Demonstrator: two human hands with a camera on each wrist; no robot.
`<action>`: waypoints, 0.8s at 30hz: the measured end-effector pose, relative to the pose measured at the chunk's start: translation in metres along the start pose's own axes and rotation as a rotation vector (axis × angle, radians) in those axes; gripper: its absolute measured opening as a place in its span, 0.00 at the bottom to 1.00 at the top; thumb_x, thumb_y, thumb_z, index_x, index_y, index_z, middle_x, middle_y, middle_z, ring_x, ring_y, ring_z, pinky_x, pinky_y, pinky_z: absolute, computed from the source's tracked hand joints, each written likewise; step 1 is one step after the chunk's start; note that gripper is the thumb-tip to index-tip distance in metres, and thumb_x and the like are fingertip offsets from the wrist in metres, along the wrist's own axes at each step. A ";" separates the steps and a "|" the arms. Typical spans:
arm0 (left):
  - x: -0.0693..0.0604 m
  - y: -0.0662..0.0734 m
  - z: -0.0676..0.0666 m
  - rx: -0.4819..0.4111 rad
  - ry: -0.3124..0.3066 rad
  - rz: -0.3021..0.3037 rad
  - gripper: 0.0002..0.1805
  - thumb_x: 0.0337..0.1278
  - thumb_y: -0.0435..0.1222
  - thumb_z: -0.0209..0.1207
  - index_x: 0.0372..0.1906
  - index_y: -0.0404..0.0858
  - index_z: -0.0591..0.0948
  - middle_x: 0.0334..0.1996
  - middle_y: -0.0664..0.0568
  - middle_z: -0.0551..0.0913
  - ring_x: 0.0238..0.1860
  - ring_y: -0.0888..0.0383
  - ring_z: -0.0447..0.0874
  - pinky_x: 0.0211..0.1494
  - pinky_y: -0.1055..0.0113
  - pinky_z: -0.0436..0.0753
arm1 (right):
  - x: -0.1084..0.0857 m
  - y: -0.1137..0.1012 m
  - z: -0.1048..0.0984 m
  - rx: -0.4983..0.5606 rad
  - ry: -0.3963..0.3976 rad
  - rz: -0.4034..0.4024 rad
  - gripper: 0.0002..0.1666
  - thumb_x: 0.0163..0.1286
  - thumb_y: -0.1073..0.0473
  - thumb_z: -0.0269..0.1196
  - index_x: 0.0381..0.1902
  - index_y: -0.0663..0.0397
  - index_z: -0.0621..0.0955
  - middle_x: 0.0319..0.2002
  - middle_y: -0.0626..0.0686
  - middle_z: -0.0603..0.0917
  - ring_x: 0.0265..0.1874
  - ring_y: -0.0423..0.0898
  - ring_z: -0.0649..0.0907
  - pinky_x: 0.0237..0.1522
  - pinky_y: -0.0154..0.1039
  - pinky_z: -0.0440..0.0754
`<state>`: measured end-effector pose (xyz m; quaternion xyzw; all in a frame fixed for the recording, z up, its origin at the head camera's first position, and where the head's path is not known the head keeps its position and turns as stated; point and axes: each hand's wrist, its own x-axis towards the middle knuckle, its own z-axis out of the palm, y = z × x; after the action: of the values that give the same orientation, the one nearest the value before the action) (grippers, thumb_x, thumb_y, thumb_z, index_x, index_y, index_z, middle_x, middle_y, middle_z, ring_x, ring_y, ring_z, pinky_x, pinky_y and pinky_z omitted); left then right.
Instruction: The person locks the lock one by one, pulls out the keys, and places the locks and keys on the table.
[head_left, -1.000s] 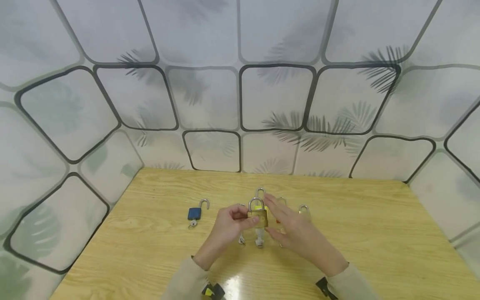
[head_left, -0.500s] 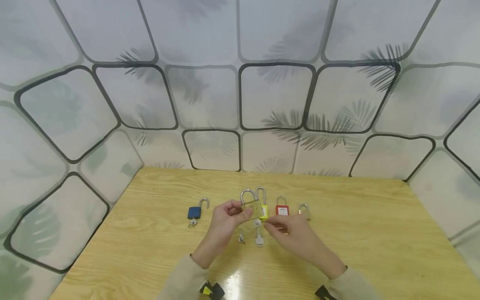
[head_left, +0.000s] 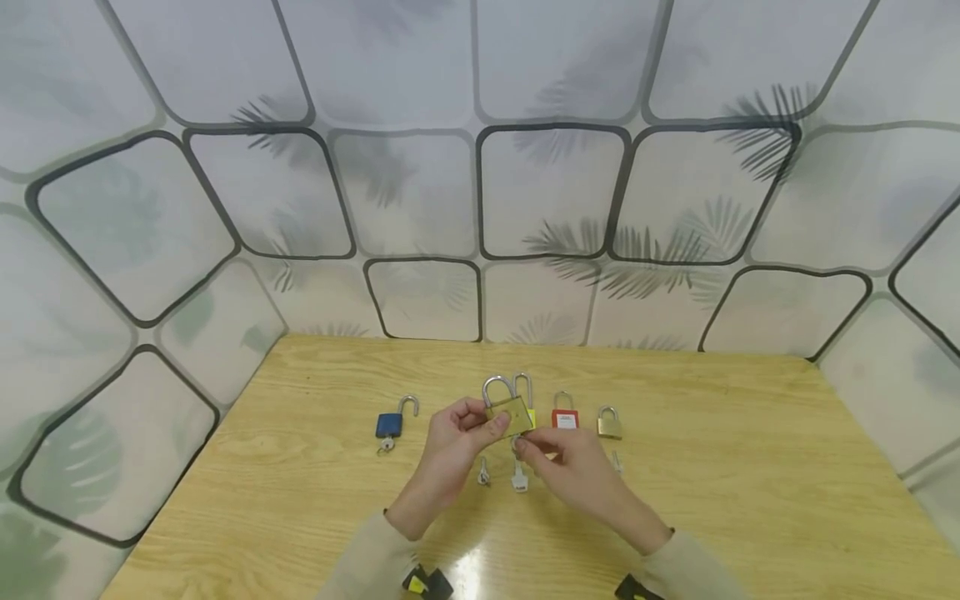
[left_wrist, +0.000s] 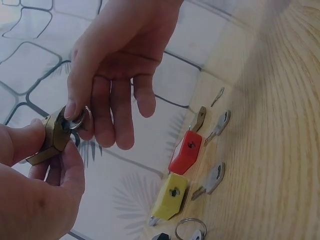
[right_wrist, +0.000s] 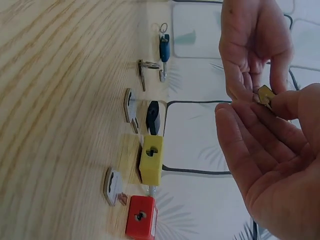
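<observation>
Brass padlock [head_left: 517, 411] is gripped by L hand [head_left: 453, 442], thumb pressed across its front, fingers behind; it's held up over mid table, shackle up & body tilted. Ringed key [left_wrist: 76, 121] is pinched btwn thumb & index of R hand [head_left: 573, 458], right up at the lock's underside; how far in it's been put can't be told. R hand's other fingers are held extended, clear of the lock. Yellow padlock [head_left: 532, 418] is partly hidden just beyond the held lock. To its right are set red padlock [head_left: 565, 419], then small brass one [head_left: 610, 427]; to its left, black lock [right_wrist: 153, 117], seen in R wrist view, & at far L blue padlock [head_left: 388, 425] w/ shackle swung open and key hanging at its base. On the near side, loose keys are laid out: one w/ ring [head_left: 483, 475], a big silver one [head_left: 520, 477], another [left_wrist: 219, 127] by red lock, a thin one [head_left: 617, 462] at R. Wood-grain table [head_left: 300, 500] is backed by patterned backdrop [head_left: 555, 192].
</observation>
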<state>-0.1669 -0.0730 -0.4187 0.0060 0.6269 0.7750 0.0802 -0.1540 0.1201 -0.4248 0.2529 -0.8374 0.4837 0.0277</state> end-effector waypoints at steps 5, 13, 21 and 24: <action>0.000 0.000 0.001 -0.023 0.006 -0.006 0.07 0.63 0.29 0.66 0.40 0.33 0.78 0.34 0.56 0.86 0.41 0.60 0.85 0.51 0.69 0.85 | 0.001 -0.002 0.000 0.009 0.012 0.042 0.09 0.74 0.60 0.63 0.39 0.53 0.89 0.32 0.49 0.91 0.28 0.39 0.87 0.28 0.32 0.85; -0.001 0.000 0.005 -0.051 0.042 -0.029 0.11 0.65 0.30 0.66 0.46 0.30 0.78 0.34 0.55 0.86 0.41 0.60 0.86 0.50 0.70 0.86 | 0.003 -0.003 -0.003 0.012 0.007 0.059 0.08 0.72 0.61 0.64 0.36 0.50 0.90 0.30 0.50 0.91 0.27 0.39 0.86 0.26 0.33 0.84; -0.001 0.001 0.008 -0.110 0.072 -0.027 0.13 0.66 0.30 0.64 0.50 0.26 0.78 0.34 0.54 0.86 0.40 0.61 0.87 0.50 0.71 0.86 | 0.005 -0.004 -0.004 0.039 0.006 0.039 0.08 0.72 0.62 0.64 0.37 0.53 0.90 0.30 0.53 0.91 0.26 0.36 0.86 0.26 0.32 0.84; -0.002 0.001 0.010 -0.150 0.087 -0.031 0.13 0.66 0.28 0.64 0.50 0.26 0.78 0.34 0.54 0.86 0.40 0.61 0.87 0.50 0.72 0.86 | 0.005 -0.003 -0.004 0.039 0.003 0.037 0.08 0.71 0.62 0.64 0.37 0.54 0.90 0.30 0.52 0.91 0.26 0.38 0.87 0.26 0.32 0.84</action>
<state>-0.1642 -0.0640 -0.4157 -0.0436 0.5698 0.8180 0.0650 -0.1573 0.1206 -0.4184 0.2372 -0.8323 0.5007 0.0154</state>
